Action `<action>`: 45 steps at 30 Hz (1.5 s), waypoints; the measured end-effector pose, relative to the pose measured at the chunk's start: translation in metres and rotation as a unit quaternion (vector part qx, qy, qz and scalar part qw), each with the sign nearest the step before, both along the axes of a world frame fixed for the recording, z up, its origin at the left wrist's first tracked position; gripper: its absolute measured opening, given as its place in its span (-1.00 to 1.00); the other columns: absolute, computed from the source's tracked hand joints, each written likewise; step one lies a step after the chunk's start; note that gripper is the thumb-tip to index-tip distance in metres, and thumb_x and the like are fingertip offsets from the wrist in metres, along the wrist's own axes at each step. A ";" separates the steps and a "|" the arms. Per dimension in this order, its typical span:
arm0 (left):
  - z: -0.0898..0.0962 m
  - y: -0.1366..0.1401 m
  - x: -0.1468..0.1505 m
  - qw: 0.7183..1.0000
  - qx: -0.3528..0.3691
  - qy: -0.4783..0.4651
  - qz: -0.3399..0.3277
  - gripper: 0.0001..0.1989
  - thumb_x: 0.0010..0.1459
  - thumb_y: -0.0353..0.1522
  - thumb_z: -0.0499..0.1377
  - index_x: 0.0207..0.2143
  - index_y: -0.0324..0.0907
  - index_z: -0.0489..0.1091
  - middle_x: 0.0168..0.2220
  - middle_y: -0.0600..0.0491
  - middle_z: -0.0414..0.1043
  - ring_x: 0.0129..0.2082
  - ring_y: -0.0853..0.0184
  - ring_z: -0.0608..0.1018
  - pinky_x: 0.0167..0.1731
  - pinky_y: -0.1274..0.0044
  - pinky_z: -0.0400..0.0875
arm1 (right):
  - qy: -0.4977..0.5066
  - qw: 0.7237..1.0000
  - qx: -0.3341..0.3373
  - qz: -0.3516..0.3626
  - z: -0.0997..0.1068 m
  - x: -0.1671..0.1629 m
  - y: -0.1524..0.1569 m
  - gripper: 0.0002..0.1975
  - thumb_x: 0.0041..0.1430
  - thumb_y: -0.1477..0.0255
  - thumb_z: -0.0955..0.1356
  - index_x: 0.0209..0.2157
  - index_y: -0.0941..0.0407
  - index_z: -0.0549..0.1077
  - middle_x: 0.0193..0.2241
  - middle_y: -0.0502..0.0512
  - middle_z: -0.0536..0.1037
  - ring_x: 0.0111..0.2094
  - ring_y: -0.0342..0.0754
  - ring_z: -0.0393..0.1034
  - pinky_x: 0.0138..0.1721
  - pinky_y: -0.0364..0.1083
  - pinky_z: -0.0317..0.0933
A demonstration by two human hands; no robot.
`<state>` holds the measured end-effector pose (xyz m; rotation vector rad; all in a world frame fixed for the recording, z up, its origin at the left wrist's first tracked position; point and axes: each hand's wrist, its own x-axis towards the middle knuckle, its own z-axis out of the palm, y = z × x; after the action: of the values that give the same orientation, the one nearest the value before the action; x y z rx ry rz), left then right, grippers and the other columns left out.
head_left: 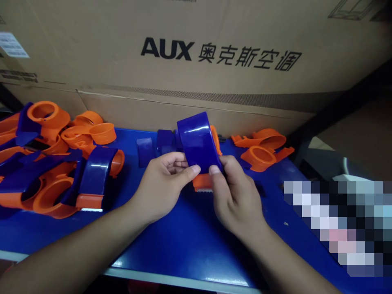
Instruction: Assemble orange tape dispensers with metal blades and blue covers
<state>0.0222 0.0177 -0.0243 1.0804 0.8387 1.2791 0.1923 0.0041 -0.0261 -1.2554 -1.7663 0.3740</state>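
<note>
Above the middle of the blue table, both my hands hold one tape dispenser [196, 139], tilted, its curved blue cover facing me. An orange front edge with a pale toothed blade shows below the cover, and part of an orange ring shows behind it. My left hand [163, 183] pinches the lower left side, thumb on the cover. My right hand [234, 192] closes round the lower right side, its thumb near the left one. Fingers behind the dispenser are partly hidden. To the left lies a similar blue and orange tape dispenser [95, 171] with a white toothed blade.
A pile of orange and blue dispenser parts [50, 116] covers the left side. Loose blue covers [145, 151] lie behind my hands, orange parts [260, 157] to the right. A large cardboard box [107, 53] stands along the back of the blue table [171, 249]. The right edge is pixelated.
</note>
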 end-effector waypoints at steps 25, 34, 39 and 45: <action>0.017 -0.001 -0.001 0.991 -0.115 0.067 -0.003 -0.72 0.22 -0.50 0.25 -0.55 -0.20 0.34 -0.60 0.14 0.46 -0.55 0.45 0.61 -0.50 0.67 0.51 | 0.491 0.770 -0.407 0.033 -0.002 -0.015 0.017 -0.63 0.03 0.23 0.50 -0.38 -0.01 0.22 -0.73 -0.23 0.25 -0.79 -0.28 -0.12 -0.82 -0.28 -0.21; 0.008 0.004 -0.001 0.994 -0.099 0.035 -0.010 -0.77 0.21 -0.51 0.28 -0.50 -0.21 0.36 -0.57 0.13 0.49 -0.53 0.44 0.63 -0.45 0.64 0.58 | 0.499 0.771 -0.395 0.009 -0.004 -0.016 0.017 -0.63 0.04 0.23 0.48 -0.43 0.00 0.18 -0.76 -0.23 0.20 -0.81 -0.26 -0.12 -0.82 -0.24 -0.23; 0.000 0.006 0.002 0.997 -0.075 -0.027 -0.004 -0.84 0.19 -0.41 0.39 -0.31 -0.21 0.44 -0.49 0.15 0.47 -0.51 0.43 0.61 -0.41 0.56 0.62 | 0.485 0.797 -0.358 -0.039 0.000 -0.016 0.016 -0.61 0.07 0.19 0.49 -0.43 0.00 0.20 -0.74 -0.22 0.17 -0.77 -0.24 -0.08 -0.79 -0.24 -0.14; -0.021 0.010 0.005 0.996 -0.036 0.057 0.065 -0.65 0.19 -0.21 0.40 -0.07 -0.12 0.40 -0.30 0.08 0.51 -0.30 0.30 0.63 -0.26 0.43 0.62 | 0.351 0.897 -0.269 -0.010 -0.002 -0.011 0.015 -0.68 0.22 0.08 0.43 -0.34 -0.02 0.31 -0.59 -0.11 0.28 -0.65 -0.14 0.14 -0.67 -0.15 0.13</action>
<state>0.0268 0.0273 -0.0451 1.0633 1.0472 1.2941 0.1813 0.0191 -0.0277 -1.2734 -1.0457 1.2027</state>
